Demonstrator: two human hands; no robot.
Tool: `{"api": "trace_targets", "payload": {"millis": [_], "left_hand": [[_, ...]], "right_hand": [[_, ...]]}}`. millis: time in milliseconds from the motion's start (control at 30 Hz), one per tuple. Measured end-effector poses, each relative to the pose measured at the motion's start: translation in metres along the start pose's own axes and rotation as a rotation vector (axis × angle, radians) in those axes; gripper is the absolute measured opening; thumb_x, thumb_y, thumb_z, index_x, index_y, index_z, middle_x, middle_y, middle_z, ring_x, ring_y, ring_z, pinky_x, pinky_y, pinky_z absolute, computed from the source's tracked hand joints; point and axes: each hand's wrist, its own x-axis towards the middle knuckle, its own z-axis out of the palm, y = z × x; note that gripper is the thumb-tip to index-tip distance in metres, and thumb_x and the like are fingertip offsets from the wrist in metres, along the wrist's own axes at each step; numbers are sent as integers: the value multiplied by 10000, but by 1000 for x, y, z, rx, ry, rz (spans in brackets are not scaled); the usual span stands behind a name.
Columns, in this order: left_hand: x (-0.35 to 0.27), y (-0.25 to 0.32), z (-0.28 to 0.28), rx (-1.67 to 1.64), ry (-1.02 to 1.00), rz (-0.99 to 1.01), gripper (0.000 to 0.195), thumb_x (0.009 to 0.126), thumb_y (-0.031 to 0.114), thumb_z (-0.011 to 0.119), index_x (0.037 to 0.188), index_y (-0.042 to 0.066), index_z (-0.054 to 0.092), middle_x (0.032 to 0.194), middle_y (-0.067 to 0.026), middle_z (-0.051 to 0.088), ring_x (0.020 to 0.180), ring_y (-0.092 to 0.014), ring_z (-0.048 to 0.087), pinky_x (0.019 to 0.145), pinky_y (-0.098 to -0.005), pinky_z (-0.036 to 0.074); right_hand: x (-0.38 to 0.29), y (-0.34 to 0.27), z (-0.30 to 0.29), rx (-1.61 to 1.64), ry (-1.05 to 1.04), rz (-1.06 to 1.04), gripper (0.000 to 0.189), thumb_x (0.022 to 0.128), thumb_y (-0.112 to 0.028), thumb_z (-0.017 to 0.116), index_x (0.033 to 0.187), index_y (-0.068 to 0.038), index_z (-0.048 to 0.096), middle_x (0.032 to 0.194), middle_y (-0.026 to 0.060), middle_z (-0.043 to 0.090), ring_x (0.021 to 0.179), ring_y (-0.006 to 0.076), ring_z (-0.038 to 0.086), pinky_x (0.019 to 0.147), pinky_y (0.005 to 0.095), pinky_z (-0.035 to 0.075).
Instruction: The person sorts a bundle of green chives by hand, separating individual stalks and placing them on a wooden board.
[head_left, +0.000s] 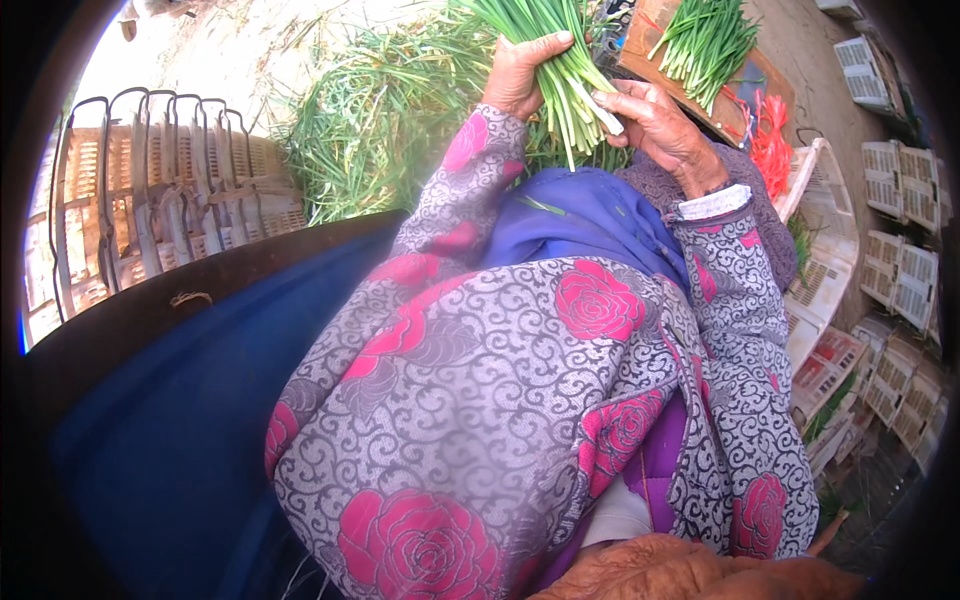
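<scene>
My left hand (525, 71) grips a bunch of green leafy stalks (566, 82), which look like garlic chives, with its thumb across them. The pale cut ends point down towards my lap. At these ends, my right hand (660, 127) has its thumb and fingers closed on one or a few stalks at the bunch's right side. Another bunch of the same greens (709, 56) lies on a brown board (652, 67) at the upper right. Red plastic ties (771, 142) hang at the board's near end.
A large heap of loose greens (367, 120) lies beyond my left arm. Stacked plastic crates (180, 195) stand at the left, above a dark-rimmed blue surface (202, 390). A long white crate (832, 225) is beside my right arm; more crates (900, 184) line the far right.
</scene>
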Motion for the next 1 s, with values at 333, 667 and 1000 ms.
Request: {"api": "trace_targets", "payload": {"millis": [333, 667, 1000], "left_hand": [[-1, -3, 6, 158, 73, 108, 292, 835, 2, 721, 1110, -20, 624, 951, -104, 703, 810, -212, 709, 743, -346, 608], [-5, 1, 9, 136, 75, 110, 312, 818, 26, 741, 1104, 0, 621, 949, -79, 679, 813, -192, 685, 742, -346, 593], [-5, 0, 1, 64, 102, 121, 224, 818, -19, 733, 1021, -23, 638, 894, -98, 692, 745, -204, 700, 688, -331, 605]], "right_hand": [[5, 8, 4, -118, 111, -11, 311, 883, -281, 774, 1073, -43, 709, 833, -56, 631, 658, 4, 523, 491, 169, 359], [15, 20, 6, -4, 172, -81, 235, 886, -241, 710, 964, -20, 698, 756, -21, 633, 573, 24, 516, 457, 182, 328], [17, 22, 27, -4, 307, -62, 285, 903, -254, 667, 1020, 5, 678, 801, 53, 682, 619, 105, 621, 493, 227, 424]]}}
